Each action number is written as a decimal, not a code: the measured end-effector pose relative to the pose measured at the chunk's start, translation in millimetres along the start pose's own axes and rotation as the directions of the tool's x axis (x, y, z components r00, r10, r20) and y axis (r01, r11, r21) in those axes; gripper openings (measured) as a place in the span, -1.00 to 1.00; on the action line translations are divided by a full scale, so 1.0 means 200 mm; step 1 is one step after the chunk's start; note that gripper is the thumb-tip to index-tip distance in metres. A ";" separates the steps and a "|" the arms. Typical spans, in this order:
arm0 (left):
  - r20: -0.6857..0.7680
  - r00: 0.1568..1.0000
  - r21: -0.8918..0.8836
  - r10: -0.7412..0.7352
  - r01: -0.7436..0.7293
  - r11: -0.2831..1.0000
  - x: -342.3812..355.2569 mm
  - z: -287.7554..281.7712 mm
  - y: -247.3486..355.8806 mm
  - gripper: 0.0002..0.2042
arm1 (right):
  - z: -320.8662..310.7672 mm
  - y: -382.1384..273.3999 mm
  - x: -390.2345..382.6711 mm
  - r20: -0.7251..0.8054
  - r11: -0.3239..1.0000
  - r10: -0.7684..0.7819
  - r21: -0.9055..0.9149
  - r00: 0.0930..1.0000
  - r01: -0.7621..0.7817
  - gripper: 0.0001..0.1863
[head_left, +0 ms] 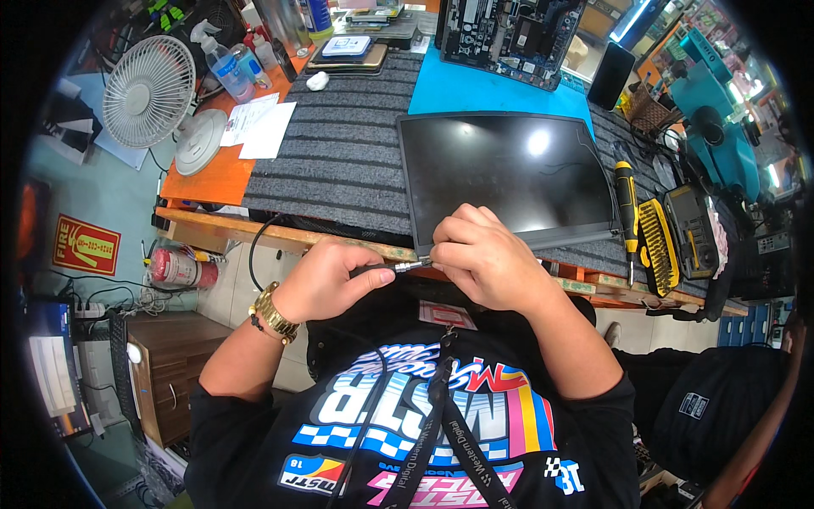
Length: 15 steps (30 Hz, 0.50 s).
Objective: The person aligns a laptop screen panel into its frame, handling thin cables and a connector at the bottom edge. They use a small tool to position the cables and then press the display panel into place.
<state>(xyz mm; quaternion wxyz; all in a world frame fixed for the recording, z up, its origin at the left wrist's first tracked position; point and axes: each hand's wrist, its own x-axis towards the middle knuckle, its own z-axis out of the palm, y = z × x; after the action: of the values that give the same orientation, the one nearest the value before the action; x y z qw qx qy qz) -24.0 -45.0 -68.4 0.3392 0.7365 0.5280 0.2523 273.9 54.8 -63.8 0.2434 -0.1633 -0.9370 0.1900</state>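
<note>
Near the table's front edge, my left hand [343, 276] grips a slim black-and-silver piece [405, 266], with the thumb lying along it. My right hand [479, 254] pinches the piece's other end, its fingers curled and partly hiding it; I cannot make out exactly what it is. Just beyond my hands, a black laptop screen panel [500, 174] lies face up on the grey striped mat [326, 153], with thin wires at its right side. A yellow-and-black screwdriver [627, 204] and a yellow bit holder [659, 246] lie to the right of the panel.
An opened laptop body [496, 38] stands behind on a blue mat [449, 93]. A fan [148, 89], papers [263, 127] and bottles [233, 68] occupy the left. Teal equipment [712, 144] stands right. Another person's arm [755, 450] and dark clothing show at the lower right.
</note>
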 end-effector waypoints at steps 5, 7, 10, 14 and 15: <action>0.088 0.986 -0.087 -0.139 0.147 0.985 0.00 -0.01 0.01 -0.71 | 0.00 0.00 0.00 0.002 1.000 -0.002 0.001 1.000 0.002 -0.91; -0.033 0.998 -0.040 -0.048 0.047 0.998 -0.04 0.03 0.00 -0.72 | 0.01 0.00 0.00 -0.012 1.000 0.000 0.024 1.000 0.000 -0.91; -0.148 0.977 0.259 0.151 -0.109 0.960 -0.06 0.06 0.00 -0.71 | 0.00 0.00 0.00 -0.004 1.000 -0.004 0.020 1.000 0.004 -0.90; -0.242 0.954 0.265 0.178 -0.112 0.958 -0.08 0.10 0.01 -0.70 | 0.01 0.00 0.00 -0.008 1.000 0.017 0.026 1.000 -0.017 -0.89; -0.245 0.948 0.295 0.202 -0.126 0.947 -0.08 0.11 -0.01 -0.70 | 0.01 0.00 0.00 -0.013 1.000 0.004 0.027 1.000 -0.004 -0.89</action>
<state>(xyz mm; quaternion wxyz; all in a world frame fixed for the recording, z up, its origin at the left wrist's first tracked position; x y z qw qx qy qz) -13.4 -65.6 -84.2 0.1353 0.7765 0.5359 0.3027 273.2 54.3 -64.6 0.2513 -0.1631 -0.9324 0.2022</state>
